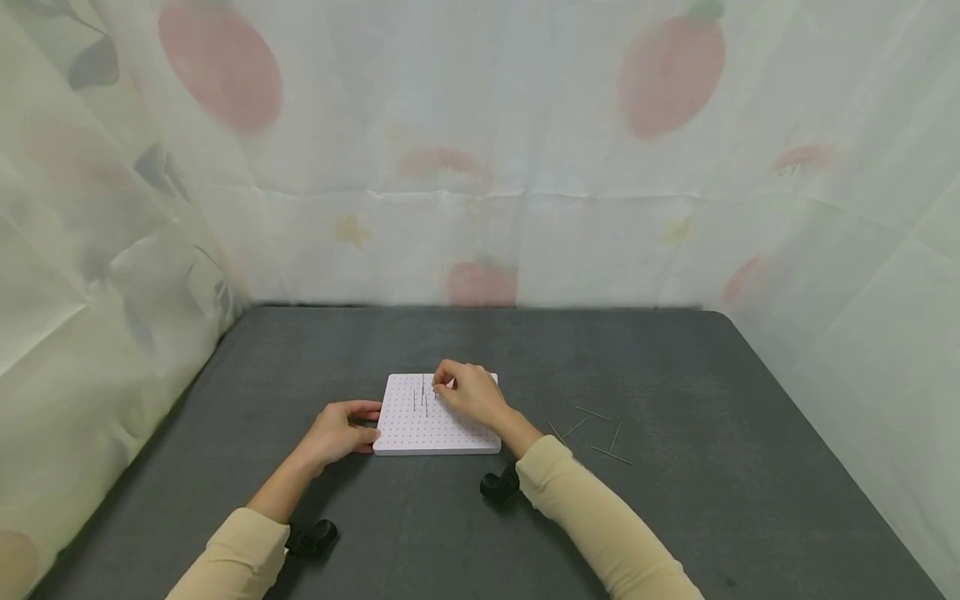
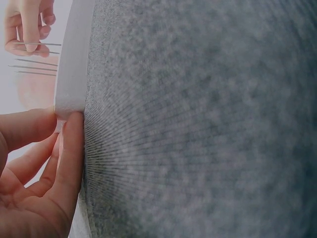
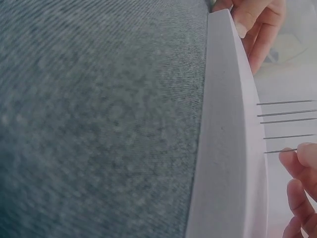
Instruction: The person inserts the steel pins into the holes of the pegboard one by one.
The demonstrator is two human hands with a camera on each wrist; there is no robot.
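Note:
A white pegboard point(image 1: 427, 435) with rows of small holes lies flat on the table. My left hand point(image 1: 336, 432) holds its left edge, thumb and fingers at the side; the left wrist view shows the thumb and a finger right at the corner. Over the board's back part, my right hand point(image 1: 471, 395) pinches a thin metal pin point(image 3: 275, 151) between thumb and forefinger. That pin's lower end meets the board's surface. Several other thin pins point(image 3: 285, 121) stand upright in the board beside it, roughly parallel.
Several loose pins point(image 1: 611, 455) lie scattered on the dark grey table point(image 1: 720, 500), right of the board. Each wrist wears a black camera mount point(image 1: 312, 537). Patterned curtains point(image 1: 570, 250) hang behind the table and along both sides.

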